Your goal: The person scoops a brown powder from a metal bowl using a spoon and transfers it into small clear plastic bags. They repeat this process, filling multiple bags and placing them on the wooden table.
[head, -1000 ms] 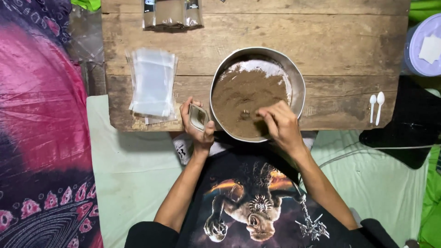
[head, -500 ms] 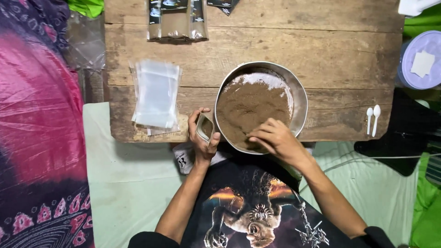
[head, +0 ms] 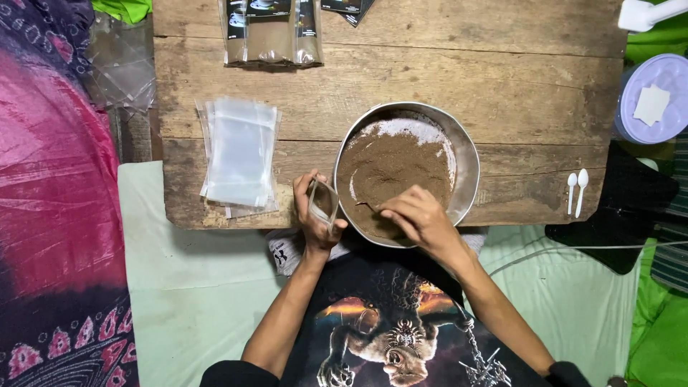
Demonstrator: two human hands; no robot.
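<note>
A: Quick pass. What have your hands got?

B: My left hand (head: pixel 315 215) has its fingers curled shut around a small clear pouch (head: pixel 324 202), mouth held open, just off the 9 o'clock rim of the metal bowl (head: pixel 469 161). My right hand (head: pixel 419 218) is pinched closed on what looks like a small spoon, too tiny to be sure, with its tip down in the brown powder (head: pixel 394 168) near the bowl's 6 o'clock edge.

A: Where's the bowl?

B: On the wooden worktop (head: pixel 502 79), toward the near edge, right of centre. The powder is heaped toward 6 o'clock, with a paler patch at 12 o'clock.

A: What else is there?

B: A stack of empty clear bags (head: pixel 240 152) at 9 o'clock of the bowl, well apart from it. Filled dark-topped pouches (head: pixel 271 32) at 11 o'clock, at the far edge. Two white spoons (head: pixel 577 188) at 3 o'clock near the worktop's right end. A lilac lidded tub (head: pixel 656 97) beyond that, off the worktop.

A: How do you do this step well?

B: My judgement: keep the pouch mouth wide and close to the rim, tilted toward the bowl, so spill falls back in. Take level scoops, not heaped. Carry them low and steady across the short gap. Don't squeeze the pouch or the mouth will collapse.
</note>
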